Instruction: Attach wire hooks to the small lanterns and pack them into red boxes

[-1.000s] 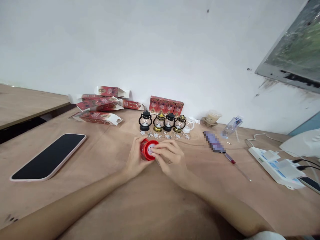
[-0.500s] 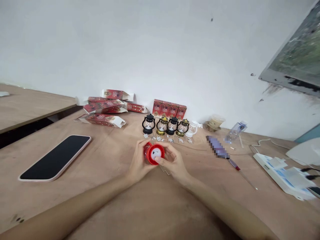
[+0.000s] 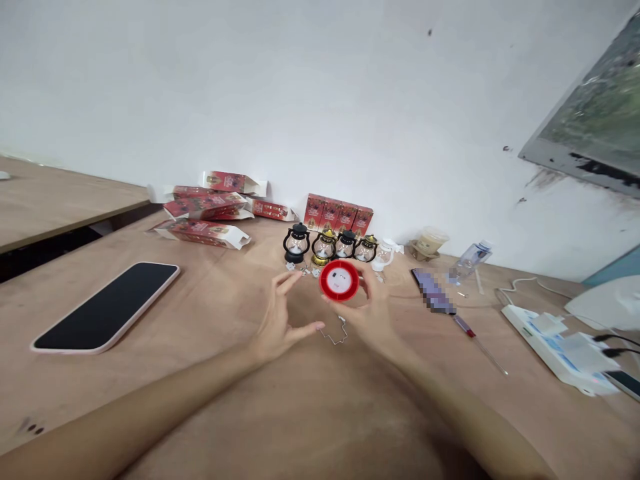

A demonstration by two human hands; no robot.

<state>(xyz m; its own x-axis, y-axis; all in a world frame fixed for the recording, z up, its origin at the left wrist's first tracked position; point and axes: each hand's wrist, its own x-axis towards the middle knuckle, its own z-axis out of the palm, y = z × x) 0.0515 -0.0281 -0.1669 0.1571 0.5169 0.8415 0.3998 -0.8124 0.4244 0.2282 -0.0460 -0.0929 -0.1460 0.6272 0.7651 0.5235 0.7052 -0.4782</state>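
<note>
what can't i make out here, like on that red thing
In the head view:
The red piece: its far end, hidden by the round end facing us.
The white disc on it: markings too small to read.
The right hand: its far-side grip, hidden by the red piece.
The dark device: cut off by the right edge.
The purple item: pixelated.

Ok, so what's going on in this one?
A person's right hand holds a red round piece, with its white centre facing the camera. The left hand is open beside it, apart from the piece. Beyond the hands, five small lanterns stand in a row in front of upright red boxes, and a large phone lies on the table to the left.
</note>
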